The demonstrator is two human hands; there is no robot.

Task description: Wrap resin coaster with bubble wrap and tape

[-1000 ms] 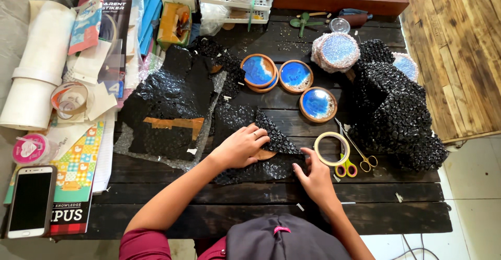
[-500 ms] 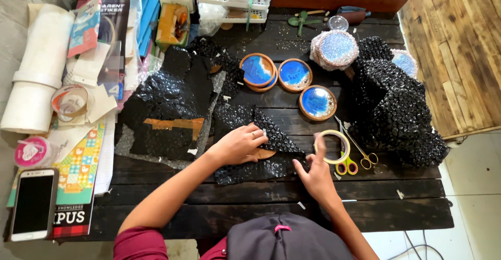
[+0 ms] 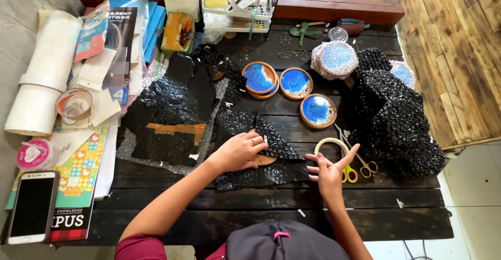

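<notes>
two hands are working at the near middle of a dark wooden desk [image 3: 365, 223], which is carrying everything else. a big heap of black bubble wrap [image 3: 396, 119] is piling up at the right side, and a flatter black bubble wrap sheet [image 3: 167, 119] with a strip of brown tape is lying left of centre. a white roll [image 3: 44, 77] is lying at the far left, with a phone [image 3: 32, 206] sitting nearer the front edge. the left hand [image 3: 239, 151] is pressing flat, fingers spread, on a smaller piece of black bubble wrap [image 3: 271, 140] that is covering a round wooden coaster [image 3: 263, 160], only its edge peeking out under the palm. the right hand [image 3: 330, 168] is lying open just beside that wrap's right edge, fingers apart and gripping nothing, touching a tape ring [image 3: 329, 146] and yellow-handled scissors [image 3: 360, 163]. three blue resin coasters [image 3: 296, 82] are resting just beyond.
</notes>
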